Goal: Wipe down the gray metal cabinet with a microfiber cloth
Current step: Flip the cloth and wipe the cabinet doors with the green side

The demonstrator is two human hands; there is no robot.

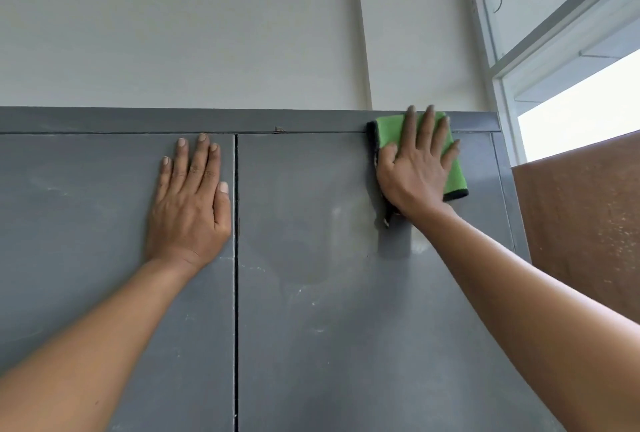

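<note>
My right hand [417,168] lies flat with fingers straight and spread, pressing the green microfiber cloth [391,128] against the top of the right door [346,310] of the gray metal cabinet [138,120]. My grip there is open, not clamped: the palm does the work, because a flat hand spreads pressure across the folded cloth and keeps it from bunching as it slides. My fingertips reach up over the cabinet's top rail, and the cloth's black edge shows at the left and lower right of my hand.

My left hand [190,203] is also open, fingers straight, flat on the left door [69,223] just beside the dark seam between the doors. I judge it is there to brace me and to hold that door still while I push on the other.

Both doors are closed, so I cannot tell what the cabinet holds. The right door shows pale smears and chalky specks below the cloth, so I judge most of it is yet to be wiped. A louvred window [554,50] and a brown board [581,223] stand to the right.
</note>
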